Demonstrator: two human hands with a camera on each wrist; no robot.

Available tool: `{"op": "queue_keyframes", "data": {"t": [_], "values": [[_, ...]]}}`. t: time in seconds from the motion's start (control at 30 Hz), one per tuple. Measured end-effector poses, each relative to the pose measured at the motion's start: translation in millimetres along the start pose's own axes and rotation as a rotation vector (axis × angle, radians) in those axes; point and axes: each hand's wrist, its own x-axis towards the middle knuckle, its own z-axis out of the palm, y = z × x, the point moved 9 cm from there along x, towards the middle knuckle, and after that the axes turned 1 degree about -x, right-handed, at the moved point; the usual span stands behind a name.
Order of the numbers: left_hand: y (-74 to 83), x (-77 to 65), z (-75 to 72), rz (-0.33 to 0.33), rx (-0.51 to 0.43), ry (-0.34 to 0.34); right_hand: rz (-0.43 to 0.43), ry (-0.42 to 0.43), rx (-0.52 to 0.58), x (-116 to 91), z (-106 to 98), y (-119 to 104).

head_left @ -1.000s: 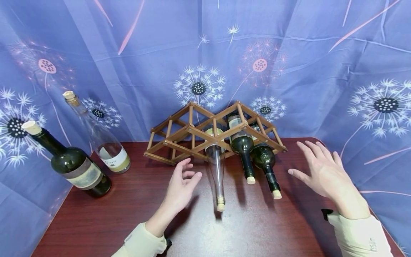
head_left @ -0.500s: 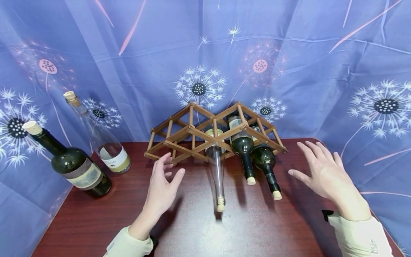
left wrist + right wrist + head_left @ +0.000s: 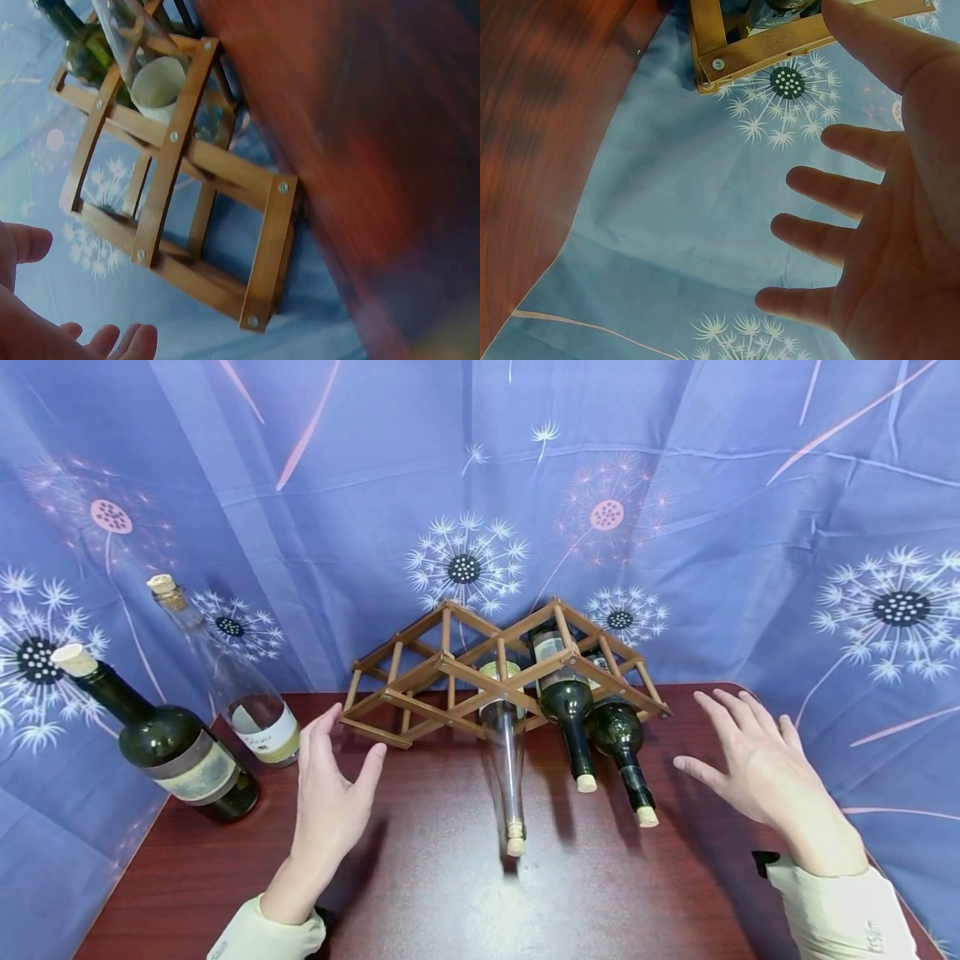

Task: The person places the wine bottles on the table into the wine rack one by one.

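My left hand is over the table with thumb and fingers spread, holding nothing. Its fingertips overlap the left end of the wooden wine rack in the head view, close to the clear corked bottle standing at the left. Off the rack's right end, my right hand has its fingers apart and nothing in them. In the rack lie a clear bottle and two dark green bottles, one nearer the middle and one at the right, corks toward me.
A dark green corked bottle stands upright at the far left, in front of the clear one. Behind the dark red wooden table hangs a blue cloth with dandelion prints. The rack stands near the table's back edge.
My left hand has moved left, from near the clear bottle in the rack to the rack's left end, and its fingers have straightened. The right hand, rack and bottles have stayed put.
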Motion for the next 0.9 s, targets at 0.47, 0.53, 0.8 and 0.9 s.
{"op": "queue_keyframes", "data": {"t": [0.47, 0.53, 0.8, 0.9], "values": [[-7.9, 11.8, -57.3, 0.121, 0.063, 0.236, 0.003, -0.006, -0.006, -0.5, 0.5, 0.6], [-5.9, 13.0, -65.6, 0.137, 0.069, 0.274, 0.002, -0.004, -0.006, -0.7, 0.2, 0.4], [4.9, 13.2, -94.8, 0.197, 0.141, 0.429, -0.004, 0.006, -0.001, -0.9, -0.8, -1.8], [2.7, 12.6, -104.9, 0.178, 0.169, 0.499, -0.013, 0.010, 0.001, -0.2, -1.2, -4.4]]}}
